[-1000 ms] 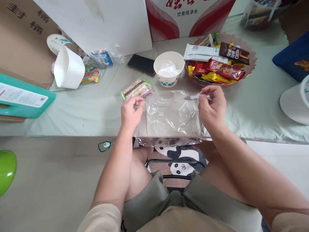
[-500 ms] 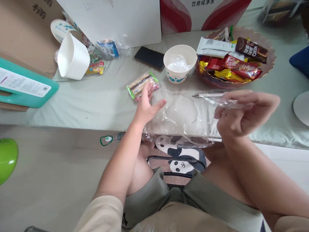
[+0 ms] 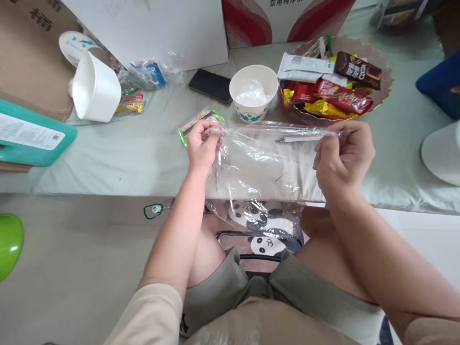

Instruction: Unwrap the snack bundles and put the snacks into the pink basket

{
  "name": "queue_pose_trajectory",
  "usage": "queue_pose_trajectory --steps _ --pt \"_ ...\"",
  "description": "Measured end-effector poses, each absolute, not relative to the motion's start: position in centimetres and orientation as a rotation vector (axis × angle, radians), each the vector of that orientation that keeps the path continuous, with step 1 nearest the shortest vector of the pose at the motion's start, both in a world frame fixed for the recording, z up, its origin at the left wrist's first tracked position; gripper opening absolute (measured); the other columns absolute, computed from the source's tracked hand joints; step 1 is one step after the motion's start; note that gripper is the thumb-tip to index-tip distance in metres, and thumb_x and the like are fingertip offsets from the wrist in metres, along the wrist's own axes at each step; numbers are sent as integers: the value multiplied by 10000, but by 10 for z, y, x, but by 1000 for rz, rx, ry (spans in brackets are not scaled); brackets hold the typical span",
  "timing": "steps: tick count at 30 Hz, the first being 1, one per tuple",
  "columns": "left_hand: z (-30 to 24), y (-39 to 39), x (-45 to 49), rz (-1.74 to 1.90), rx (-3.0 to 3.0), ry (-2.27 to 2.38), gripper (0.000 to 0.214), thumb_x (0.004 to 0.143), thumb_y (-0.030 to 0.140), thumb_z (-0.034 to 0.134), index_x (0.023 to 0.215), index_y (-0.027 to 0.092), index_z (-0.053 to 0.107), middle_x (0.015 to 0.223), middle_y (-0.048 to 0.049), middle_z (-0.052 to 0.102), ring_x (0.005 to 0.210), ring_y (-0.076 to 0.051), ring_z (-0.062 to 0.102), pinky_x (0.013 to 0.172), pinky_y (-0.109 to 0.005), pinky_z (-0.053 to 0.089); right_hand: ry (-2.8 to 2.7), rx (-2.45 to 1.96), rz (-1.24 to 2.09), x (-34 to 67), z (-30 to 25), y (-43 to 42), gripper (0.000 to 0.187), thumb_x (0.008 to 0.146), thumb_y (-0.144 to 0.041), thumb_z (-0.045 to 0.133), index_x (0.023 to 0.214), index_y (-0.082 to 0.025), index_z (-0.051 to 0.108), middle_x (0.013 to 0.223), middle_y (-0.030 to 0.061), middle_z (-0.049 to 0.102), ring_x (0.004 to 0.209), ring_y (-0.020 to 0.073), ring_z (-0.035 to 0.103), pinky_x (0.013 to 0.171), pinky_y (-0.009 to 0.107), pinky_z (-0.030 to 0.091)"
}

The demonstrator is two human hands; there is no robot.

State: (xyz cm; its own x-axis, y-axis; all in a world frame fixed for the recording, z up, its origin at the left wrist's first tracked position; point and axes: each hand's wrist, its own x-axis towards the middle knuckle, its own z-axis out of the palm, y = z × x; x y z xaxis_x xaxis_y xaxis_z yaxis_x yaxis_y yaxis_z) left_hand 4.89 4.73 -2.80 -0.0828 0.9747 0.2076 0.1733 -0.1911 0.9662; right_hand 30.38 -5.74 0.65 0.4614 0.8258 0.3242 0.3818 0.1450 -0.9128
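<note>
A clear plastic bag (image 3: pixel 262 167) is stretched between my two hands over the front edge of the pale green table (image 3: pixel 118 153). My left hand (image 3: pixel 201 146) pinches the bag's upper left corner with closed fingers. My right hand (image 3: pixel 343 160) grips the bag's upper right corner in a fist. The bag's lower part hangs over my lap. A wrapped snack bar (image 3: pixel 190 122) with a green edge lies just behind my left hand. Beyond the bag stands a white paper bowl (image 3: pixel 253 96) with clear plastic inside.
A scalloped dish (image 3: pixel 377 62) of wrapped snacks sits at the back right. A black phone (image 3: pixel 210 86) lies by a white box (image 3: pixel 151 28). A tipped white cup (image 3: pixel 95 91), a teal board (image 3: pixel 32 139), a cardboard box (image 3: pixel 28 62) and a white lid (image 3: pixel 443 153) flank the table.
My left hand went from an open reach over the bag to pinching its left corner. My right hand lowered and pulled the bag's top edge taut.
</note>
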Motion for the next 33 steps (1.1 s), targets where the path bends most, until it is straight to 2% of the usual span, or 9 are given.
queue_pose_trajectory --steps 3,8,11,14,18,22,24,29,33 --pt "-24 48 46 1311 1417 1272 441 808 671 755 805 266 578 546 62 454 399 -92 372 356 -248 252 -1052 -1375 348 313 4 -48 134 914 -334 595 905 -254 488 646 -51 492 463 98 440 455 297 333" --pt "-25 45 40 1340 1445 1317 619 735 855 700 818 265 531 565 60 427 414 -82 378 371 -248 235 -970 -1196 243 316 1 -42 311 885 -485 611 883 -293 367 666 -85 370 422 64 277 404 264 216" --pt "-24 42 38 1423 1425 1352 628 787 883 618 862 272 494 579 64 414 419 -79 367 388 -252 248 -914 -1117 463 310 3 -44 413 800 -560 694 936 -295 408 741 -68 420 459 67 292 401 260 223" --pt "-22 42 35 1486 1415 1358 597 836 862 583 888 280 461 590 65 412 427 -82 348 400 -265 246 -965 -1165 817 304 6 -49 508 716 -572 785 1017 -278 500 840 -26 554 509 83 414 438 282 344" --pt "-21 45 29 1516 1452 1351 619 813 878 594 911 289 430 612 63 436 449 -89 367 414 -275 249 -1217 -1377 1004 299 7 -55 367 799 -558 767 850 -238 595 785 6 644 661 130 594 618 313 525" --pt "-21 45 26 1503 1498 1376 625 824 884 571 946 283 450 627 58 425 472 -88 419 436 -249 264 -1084 -1411 762 300 6 -55 260 900 -488 703 865 -267 570 694 -17 632 578 142 594 572 320 517" --pt "-20 43 27 1493 1502 1380 606 849 871 552 956 282 453 626 57 422 476 -90 427 447 -243 276 -983 -1343 769 301 5 -54 253 884 -468 717 928 -287 545 713 -24 641 547 144 595 539 320 508" --pt "-18 41 29 1556 1448 1403 543 888 823 541 971 296 439 717 27 524 510 -100 473 442 -260 317 -1072 -1299 1250 301 9 -56 416 691 -435 842 983 -257 605 763 -19 687 645 168 683 618 348 584" --pt "-16 42 21 1516 1395 1420 451 900 725 617 1049 321 483 865 -1 645 575 -109 586 462 -256 407 -1219 -1415 1133 299 11 -58 201 747 -351 779 812 -243 622 648 -24 638 592 157 640 604 343 549"
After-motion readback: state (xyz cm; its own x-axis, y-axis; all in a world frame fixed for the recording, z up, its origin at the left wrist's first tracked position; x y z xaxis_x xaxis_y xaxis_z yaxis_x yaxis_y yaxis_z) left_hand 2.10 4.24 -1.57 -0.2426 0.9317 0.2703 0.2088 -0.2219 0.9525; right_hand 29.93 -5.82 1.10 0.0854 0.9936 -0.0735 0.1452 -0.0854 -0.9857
